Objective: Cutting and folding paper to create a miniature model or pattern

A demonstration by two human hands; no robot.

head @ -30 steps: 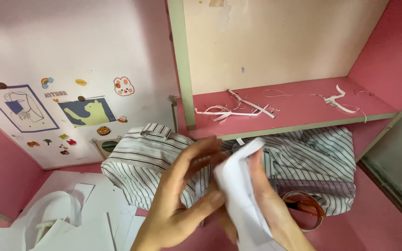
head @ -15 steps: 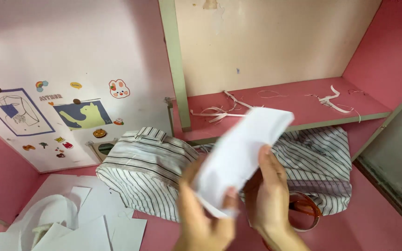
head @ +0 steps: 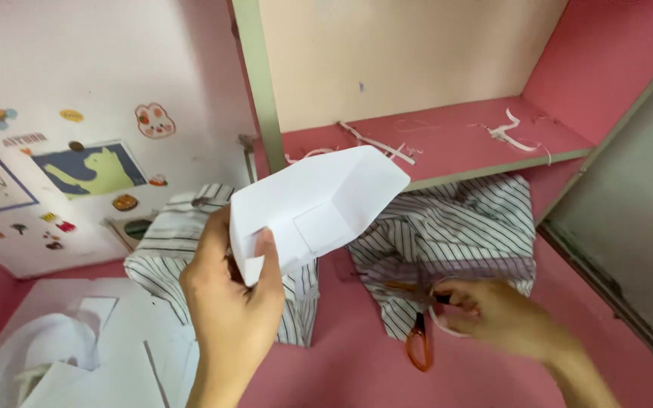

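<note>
Head view: the left hand (head: pixel 232 302) is raised above the pink desk (head: pixel 357 370), thumb in front and fingers behind, pinching the lower corner of a folded white paper (head: pixel 319 208). The paper stands up and to the right of that hand, its folded flaps forming an open, box-like shape. The right hand (head: pixel 496 313) is low on the desk, well to the right of the left hand, blurred; its fingers curl around the handle end of orange-handled scissors (head: pixel 419 336), which lie on the desk with the blades pointing up toward a striped cloth (head: pixel 455 234). Whether the hand grips the scissors firmly or only touches them, I cannot tell. The striped cloth lies crumpled behind both hands, spreading from behind the left hand to above the right. Left of and below the left hand lie white paper scraps (head: pixel 92 347). Beyond the hands, a pink shelf (head: pixel 455 140) carries thin paper strips (head: pixel 372 143). Up and left of the left hand, stickers (head: pixel 92 170) dot a white wall.
</note>
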